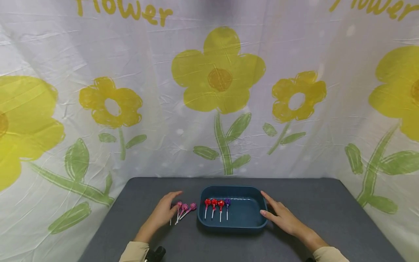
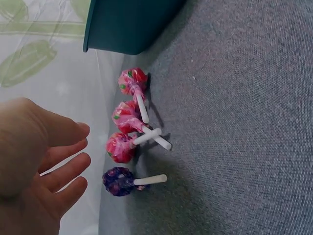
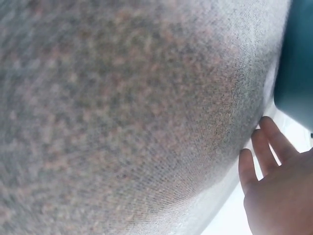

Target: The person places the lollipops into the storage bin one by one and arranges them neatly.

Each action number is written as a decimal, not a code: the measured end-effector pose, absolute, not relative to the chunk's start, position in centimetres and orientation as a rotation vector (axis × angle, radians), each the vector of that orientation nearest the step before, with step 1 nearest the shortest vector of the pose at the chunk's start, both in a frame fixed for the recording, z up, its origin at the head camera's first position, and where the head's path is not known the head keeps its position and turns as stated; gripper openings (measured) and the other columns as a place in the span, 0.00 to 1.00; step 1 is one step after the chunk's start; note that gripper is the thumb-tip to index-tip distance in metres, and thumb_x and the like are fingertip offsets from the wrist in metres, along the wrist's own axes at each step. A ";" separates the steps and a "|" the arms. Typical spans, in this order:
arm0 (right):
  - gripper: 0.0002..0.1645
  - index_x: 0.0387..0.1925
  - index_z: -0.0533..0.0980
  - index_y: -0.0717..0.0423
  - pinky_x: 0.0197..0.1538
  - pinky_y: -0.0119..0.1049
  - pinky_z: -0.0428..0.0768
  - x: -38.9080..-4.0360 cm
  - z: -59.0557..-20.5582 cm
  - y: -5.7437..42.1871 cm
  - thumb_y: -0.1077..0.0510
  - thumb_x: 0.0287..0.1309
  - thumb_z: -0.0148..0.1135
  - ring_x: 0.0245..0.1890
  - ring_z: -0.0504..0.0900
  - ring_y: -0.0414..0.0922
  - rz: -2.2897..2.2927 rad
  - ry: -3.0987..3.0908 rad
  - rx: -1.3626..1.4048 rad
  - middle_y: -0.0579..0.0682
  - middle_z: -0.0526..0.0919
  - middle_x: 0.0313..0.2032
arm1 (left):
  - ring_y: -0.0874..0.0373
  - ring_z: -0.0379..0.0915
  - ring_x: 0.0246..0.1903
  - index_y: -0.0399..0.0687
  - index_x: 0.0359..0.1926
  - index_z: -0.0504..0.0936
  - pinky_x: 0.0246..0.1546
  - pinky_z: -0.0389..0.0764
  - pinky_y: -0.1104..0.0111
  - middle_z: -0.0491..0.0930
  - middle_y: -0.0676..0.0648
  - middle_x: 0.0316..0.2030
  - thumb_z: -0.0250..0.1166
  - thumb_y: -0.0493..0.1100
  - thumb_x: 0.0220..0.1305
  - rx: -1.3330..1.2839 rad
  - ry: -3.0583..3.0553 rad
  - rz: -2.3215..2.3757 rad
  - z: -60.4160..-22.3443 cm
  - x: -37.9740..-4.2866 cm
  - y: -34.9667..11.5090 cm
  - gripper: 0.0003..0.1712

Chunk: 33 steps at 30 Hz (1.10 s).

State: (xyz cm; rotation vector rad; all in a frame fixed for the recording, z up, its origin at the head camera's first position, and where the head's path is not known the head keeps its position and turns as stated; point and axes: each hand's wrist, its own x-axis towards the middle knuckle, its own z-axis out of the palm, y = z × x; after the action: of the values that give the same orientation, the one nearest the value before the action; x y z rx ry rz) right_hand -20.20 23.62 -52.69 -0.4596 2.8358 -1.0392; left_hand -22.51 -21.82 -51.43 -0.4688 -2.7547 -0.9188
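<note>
A dark teal tray (image 1: 247,230) stands on the grey table, with three red lollipops (image 1: 214,202) and a purple lollipop (image 1: 227,202) lined up in its left part. To its left lie three pink-wrapped lollipops (image 2: 128,117), their white sticks partly crossed, and a dark purple lollipop (image 2: 119,181), which the left hand mostly hides in the head view. My left hand (image 1: 162,211) hovers beside this group, fingers apart and holding nothing. At the tray's right end is my right hand (image 1: 284,218), its thumb and index fingertips at the rim; other fingers (image 3: 264,149) extend outside the wall.
Grey cloth covers the table (image 1: 304,196). Behind its far edge hangs a white curtain (image 1: 157,145) printed with yellow flowers. A black strap device (image 1: 155,253) sits on the left wrist by the beige sleeve.
</note>
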 end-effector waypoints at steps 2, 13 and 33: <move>0.43 0.78 0.47 0.36 0.57 0.70 0.70 -20.2 -52.7 23.6 0.36 0.70 0.51 0.66 0.69 0.63 -1.038 2.842 -0.459 0.61 0.73 0.66 | 0.37 0.73 0.60 0.36 0.62 0.75 0.60 0.72 0.44 0.78 0.35 0.58 0.64 0.26 0.60 -0.460 -2.760 -0.916 -51.7 -22.6 -22.0 0.28; 0.43 0.78 0.47 0.32 0.57 0.69 0.70 -20.3 -52.7 23.6 0.36 0.69 0.51 0.66 0.69 0.63 -1.024 2.859 -0.456 0.61 0.73 0.66 | 0.37 0.76 0.57 0.34 0.59 0.77 0.58 0.75 0.46 0.80 0.34 0.54 0.61 0.22 0.55 -0.406 -2.790 -0.843 -53.0 -22.9 -22.9 0.28; 0.43 0.78 0.48 0.35 0.56 0.68 0.71 -20.2 -52.9 23.5 0.35 0.69 0.52 0.65 0.70 0.60 -1.026 2.860 -0.436 0.60 0.74 0.65 | 0.39 0.80 0.52 0.33 0.51 0.82 0.56 0.77 0.48 0.83 0.35 0.48 0.67 0.26 0.54 -0.337 -2.776 -0.753 -54.6 -23.0 -23.9 0.20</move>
State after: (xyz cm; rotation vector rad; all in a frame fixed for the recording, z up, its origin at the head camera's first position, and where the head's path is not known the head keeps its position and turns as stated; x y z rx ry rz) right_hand -20.22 23.50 -52.87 -0.4363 2.8600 -1.0264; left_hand -23.03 -23.86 -54.62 -0.3371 -2.7758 -0.7530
